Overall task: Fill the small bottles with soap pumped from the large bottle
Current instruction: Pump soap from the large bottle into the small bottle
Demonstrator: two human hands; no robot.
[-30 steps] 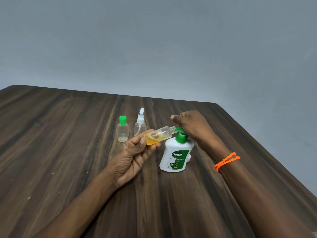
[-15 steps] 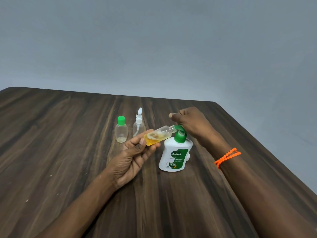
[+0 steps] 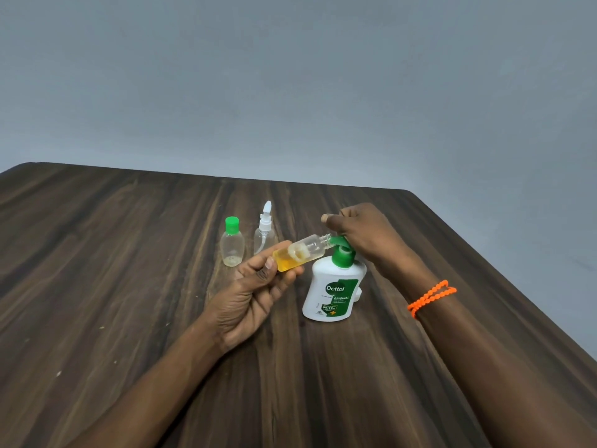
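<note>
- The bench (image 3: 129, 270) is seen as dark wood-grain, streaked, with a smooth matt finish.
- The large bottle (image 3: 332, 292) below the right hand is glossy white plastic with a green plastic pump (image 3: 342, 253).
- The small bottle (image 3: 300, 253) held by the left hand (image 3: 255, 295) is clear, smooth plastic.
- Two further small bottles (image 3: 232, 245) beyond the left hand are clear plastic.
- A beaded orange bracelet (image 3: 431, 297) is worn.
- The wall (image 3: 290, 76) looks matt.

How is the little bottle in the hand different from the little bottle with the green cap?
The held bottle is tilted, with its open mouth at the pump spout; the green-capped bottle stands upright, capped. The held bottle has much yellow soap; the green-capped bottle looks nearly empty. Both are small and clear.
</note>
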